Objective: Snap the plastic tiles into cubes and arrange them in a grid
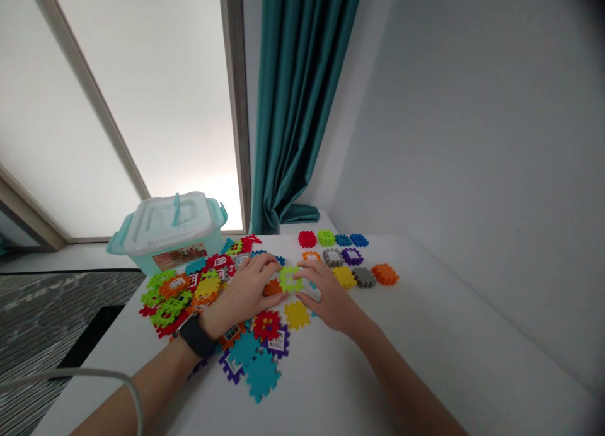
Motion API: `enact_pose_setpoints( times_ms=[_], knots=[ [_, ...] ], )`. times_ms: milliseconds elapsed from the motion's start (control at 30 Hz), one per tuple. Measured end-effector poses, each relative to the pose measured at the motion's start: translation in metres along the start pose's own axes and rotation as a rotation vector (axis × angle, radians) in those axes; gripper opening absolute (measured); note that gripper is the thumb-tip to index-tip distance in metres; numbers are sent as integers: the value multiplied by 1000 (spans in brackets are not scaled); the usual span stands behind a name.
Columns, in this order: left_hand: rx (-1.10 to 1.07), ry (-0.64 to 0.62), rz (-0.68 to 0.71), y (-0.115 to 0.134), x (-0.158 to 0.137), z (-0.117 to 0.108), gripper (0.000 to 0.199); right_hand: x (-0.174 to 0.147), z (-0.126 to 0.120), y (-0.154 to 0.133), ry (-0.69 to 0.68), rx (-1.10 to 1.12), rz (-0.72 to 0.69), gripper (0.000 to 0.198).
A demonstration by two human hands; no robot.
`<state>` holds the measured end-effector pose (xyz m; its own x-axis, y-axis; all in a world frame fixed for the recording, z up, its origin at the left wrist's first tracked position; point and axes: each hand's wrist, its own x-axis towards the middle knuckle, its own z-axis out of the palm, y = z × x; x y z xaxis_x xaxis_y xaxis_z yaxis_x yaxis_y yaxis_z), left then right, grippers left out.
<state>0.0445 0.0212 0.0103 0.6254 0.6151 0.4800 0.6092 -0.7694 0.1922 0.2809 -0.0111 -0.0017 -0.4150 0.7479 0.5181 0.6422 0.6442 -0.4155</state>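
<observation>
Box (165,229) with a pale lid stands beyond the left hand (253,285), off to its left. Lime tiles (171,309) and other toothed pieces heap up beside that hand's left edge and under its wrist, which wears a dark watch (197,337). The left hand is half open, thumb parted from bent fingers. On its near side lies a turquoise tile (263,375). A lime tile (285,280) sits between both hands at their fingertips; from here I can't fairly tell whether either actually grips it. A yellow tile (297,314) lies just nearer. The right hand (328,294) curves loosely, thumb and fingers apart. Beyond it stand small blocks, including a red block (307,239), with an orange block (385,274) farthest right.
</observation>
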Motion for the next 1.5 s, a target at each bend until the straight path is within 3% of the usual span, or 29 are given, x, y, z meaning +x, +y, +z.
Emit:
enact_pose_setpoints(
  times_ms=[200, 333, 600, 967, 1200, 1500],
  knots=[
    [-23, -56, 11, 7, 22, 15, 40, -8, -12, 16, 23, -8, 47, 25],
    [-19, -157, -10, 3, 31, 23, 50, -10, -20, 25, 26, -56, 71, 26],
    [117, -311, 62, -15, 46, 45, 32, -4, -34, 60, 46, -149, 123, 22],
    [64, -340, 79, -22, 51, 61, 30, 19, -65, 137, 41, -204, 213, 15],
    [42, -349, 38, -13, 52, 58, 26, 42, -66, 172, 27, -164, 237, 21],
    [7, -350, 15, -14, 51, 60, 24, 61, -63, 197, -71, -171, 263, 21]
  ],
)
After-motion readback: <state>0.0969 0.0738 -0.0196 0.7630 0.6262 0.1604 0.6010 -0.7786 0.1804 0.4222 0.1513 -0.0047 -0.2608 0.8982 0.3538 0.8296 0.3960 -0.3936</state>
